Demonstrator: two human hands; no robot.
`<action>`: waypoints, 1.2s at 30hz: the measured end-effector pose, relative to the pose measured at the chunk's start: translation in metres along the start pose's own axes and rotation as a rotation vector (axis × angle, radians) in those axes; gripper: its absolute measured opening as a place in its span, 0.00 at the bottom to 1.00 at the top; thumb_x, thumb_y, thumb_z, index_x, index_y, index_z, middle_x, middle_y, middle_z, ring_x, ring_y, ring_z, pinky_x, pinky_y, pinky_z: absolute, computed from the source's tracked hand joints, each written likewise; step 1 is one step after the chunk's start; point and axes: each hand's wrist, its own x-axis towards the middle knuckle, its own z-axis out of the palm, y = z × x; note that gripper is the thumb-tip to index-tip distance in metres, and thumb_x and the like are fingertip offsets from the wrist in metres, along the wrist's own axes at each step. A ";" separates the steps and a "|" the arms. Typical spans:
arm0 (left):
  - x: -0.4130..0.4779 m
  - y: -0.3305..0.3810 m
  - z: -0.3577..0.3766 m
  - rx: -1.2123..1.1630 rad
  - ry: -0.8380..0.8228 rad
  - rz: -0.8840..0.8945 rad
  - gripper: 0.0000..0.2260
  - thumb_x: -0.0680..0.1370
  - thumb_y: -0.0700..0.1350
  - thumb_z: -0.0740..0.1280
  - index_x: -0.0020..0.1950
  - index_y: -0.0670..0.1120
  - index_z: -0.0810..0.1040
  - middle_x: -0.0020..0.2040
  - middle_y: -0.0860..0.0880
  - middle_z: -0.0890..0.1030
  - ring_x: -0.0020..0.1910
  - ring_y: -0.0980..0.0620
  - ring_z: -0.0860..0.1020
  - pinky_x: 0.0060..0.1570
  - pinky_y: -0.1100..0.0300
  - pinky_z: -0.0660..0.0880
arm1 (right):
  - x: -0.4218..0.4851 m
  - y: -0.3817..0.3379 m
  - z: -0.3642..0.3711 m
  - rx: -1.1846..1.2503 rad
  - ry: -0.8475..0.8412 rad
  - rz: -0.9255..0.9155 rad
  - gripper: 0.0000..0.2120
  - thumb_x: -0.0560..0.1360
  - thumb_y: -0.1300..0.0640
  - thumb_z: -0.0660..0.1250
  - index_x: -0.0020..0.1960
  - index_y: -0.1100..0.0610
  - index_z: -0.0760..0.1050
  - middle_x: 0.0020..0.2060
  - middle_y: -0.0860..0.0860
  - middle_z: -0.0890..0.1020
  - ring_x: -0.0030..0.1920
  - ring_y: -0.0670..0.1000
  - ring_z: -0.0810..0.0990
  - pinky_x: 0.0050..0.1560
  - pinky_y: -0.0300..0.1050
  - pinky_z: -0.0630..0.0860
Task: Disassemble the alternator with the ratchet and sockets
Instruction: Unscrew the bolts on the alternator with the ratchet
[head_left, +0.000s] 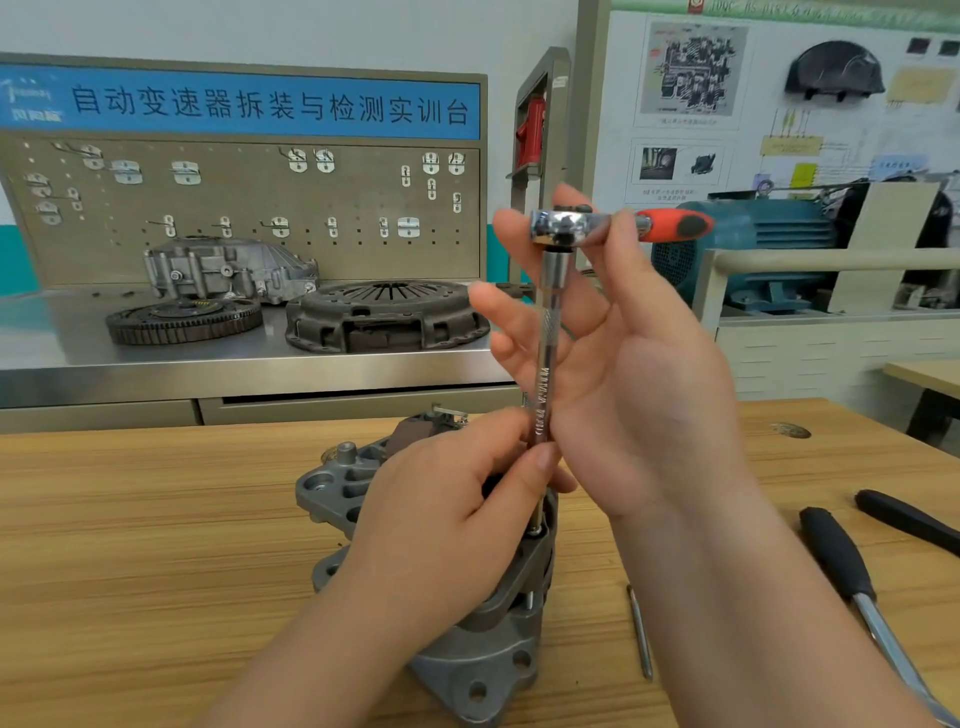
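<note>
The grey cast alternator (483, 660) stands on the wooden table (156, 545) in the lower middle. A chrome ratchet (563, 226) with an orange handle sits atop a long extension bar (545, 374) that runs straight down to a bolt on the alternator's upper edge. My left hand (441, 525) pinches the lower part of the bar between thumb and fingers and covers much of the alternator. My right hand (623, 364) is raised behind the bar, fingers spread, with fingertips touching the ratchet head.
A loose long bolt (640, 631) lies on the table right of the alternator. Two black-handled tools (841, 566) lie at the right edge. Behind the table, a steel bench holds a clutch cover (387, 314), a flywheel (184, 322) and a housing.
</note>
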 end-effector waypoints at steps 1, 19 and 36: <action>0.000 0.000 0.000 0.000 0.008 -0.014 0.09 0.76 0.54 0.59 0.36 0.64 0.71 0.27 0.65 0.74 0.28 0.59 0.73 0.29 0.67 0.63 | 0.000 0.001 0.001 -0.005 0.011 -0.009 0.18 0.71 0.45 0.61 0.59 0.48 0.75 0.45 0.48 0.85 0.40 0.50 0.84 0.40 0.41 0.76; 0.002 0.001 0.002 0.005 0.038 -0.038 0.08 0.75 0.55 0.59 0.40 0.58 0.76 0.30 0.68 0.76 0.31 0.62 0.75 0.30 0.70 0.67 | -0.003 0.002 0.002 -0.088 0.041 -0.141 0.09 0.75 0.51 0.65 0.55 0.46 0.78 0.49 0.47 0.85 0.44 0.49 0.83 0.44 0.40 0.77; 0.001 -0.002 0.000 -0.053 0.022 -0.003 0.07 0.76 0.53 0.60 0.39 0.58 0.75 0.29 0.68 0.76 0.30 0.64 0.75 0.34 0.72 0.69 | -0.002 0.003 0.002 -0.109 0.059 -0.173 0.09 0.74 0.54 0.66 0.52 0.47 0.81 0.50 0.48 0.84 0.49 0.51 0.80 0.48 0.43 0.74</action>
